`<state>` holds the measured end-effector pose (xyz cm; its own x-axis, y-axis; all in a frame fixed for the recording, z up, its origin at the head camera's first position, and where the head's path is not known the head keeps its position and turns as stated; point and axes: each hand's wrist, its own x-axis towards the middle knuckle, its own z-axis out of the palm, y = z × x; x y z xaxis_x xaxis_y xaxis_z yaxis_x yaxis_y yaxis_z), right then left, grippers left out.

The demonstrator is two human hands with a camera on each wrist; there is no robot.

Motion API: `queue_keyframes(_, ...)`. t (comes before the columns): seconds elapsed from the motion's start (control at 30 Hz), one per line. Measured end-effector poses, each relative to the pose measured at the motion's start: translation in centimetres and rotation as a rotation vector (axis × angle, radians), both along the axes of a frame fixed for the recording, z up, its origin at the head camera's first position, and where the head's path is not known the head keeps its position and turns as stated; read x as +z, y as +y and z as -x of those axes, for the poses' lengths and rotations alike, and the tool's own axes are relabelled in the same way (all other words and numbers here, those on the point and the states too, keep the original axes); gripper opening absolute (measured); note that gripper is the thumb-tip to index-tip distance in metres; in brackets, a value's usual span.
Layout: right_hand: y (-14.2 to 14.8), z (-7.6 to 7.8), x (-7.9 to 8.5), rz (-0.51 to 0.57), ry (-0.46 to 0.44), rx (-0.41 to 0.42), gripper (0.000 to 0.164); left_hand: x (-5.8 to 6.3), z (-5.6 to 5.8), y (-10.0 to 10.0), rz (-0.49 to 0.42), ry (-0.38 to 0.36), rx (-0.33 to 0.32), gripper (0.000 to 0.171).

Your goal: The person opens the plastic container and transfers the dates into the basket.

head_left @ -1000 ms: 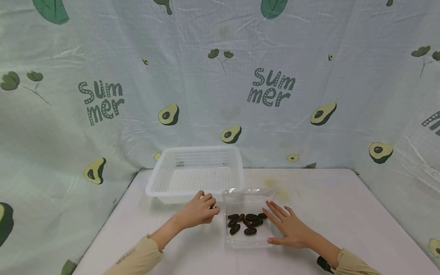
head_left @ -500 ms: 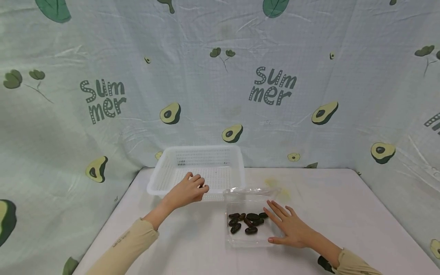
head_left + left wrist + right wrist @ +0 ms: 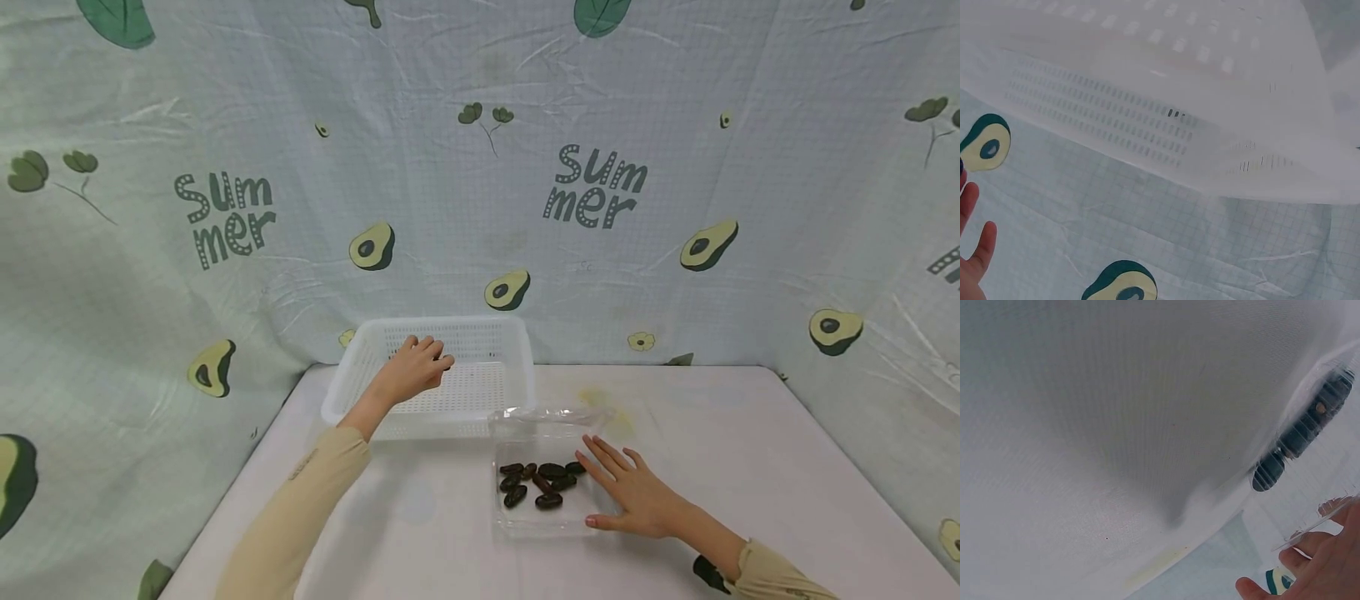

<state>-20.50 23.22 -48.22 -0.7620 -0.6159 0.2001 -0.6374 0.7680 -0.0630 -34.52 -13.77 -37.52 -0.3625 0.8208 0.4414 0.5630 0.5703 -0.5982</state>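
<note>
Pale avocado-print sheeting (image 3: pixel 442 200) surrounds a whitish table (image 3: pixel 750 467).

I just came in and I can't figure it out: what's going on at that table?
A person is handling what look like dates. Their left hand is over the white plastic basket, pinching a small dark thing, mostly hidden but probably a date. Their right hand, fingers spread, touches the edge of the clear plastic box, where several dark dates lie.
</note>
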Motion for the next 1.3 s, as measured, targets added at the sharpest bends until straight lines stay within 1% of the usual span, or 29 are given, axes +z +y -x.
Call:
queue_keyframes(0.17,0.0,-0.1,0.1,0.010,-0.007,0.007,0.084,0.1,1.2,0.6,-0.019,-0.022,0.035,0.006)
queue_keyframes(0.37,0.0,0.0,0.1,0.006,-0.011,0.009,0.084,-0.1,2.1,0.9,-0.041,-0.004,0.051,0.008)
queue_keyframes(0.5,0.0,0.0,0.2,-0.002,-0.023,-0.005,0.085,-0.5,2.7,0.8,-0.051,-0.046,0.072,0.008)
queue_keyframes(0.7,-0.1,0.1,0.4,-0.002,-0.058,-0.020,0.084,-1.0,3.7,0.5,-0.036,-0.098,0.133,0.007)
queue_keyframes(0.87,-0.1,0.1,0.5,-0.006,-0.055,-0.019,0.084,-1.0,4.0,0.4,-0.009,-0.129,0.161,0.007)
queue_keyframes(1.03,-0.2,0.2,0.5,-0.014,-0.052,-0.023,0.085,-0.9,4.4,0.4,0.022,-0.139,0.188,0.007)
queue_keyframes(1.2,-0.2,0.2,0.4,-0.003,-0.051,-0.020,0.085,-0.7,4.3,0.6,0.073,-0.138,0.226,0.017)
queue_keyframes(1.3,-0.2,0.2,0.4,-0.007,-0.044,-0.018,0.085,-0.6,4.3,0.5,0.079,-0.126,0.224,0.020)
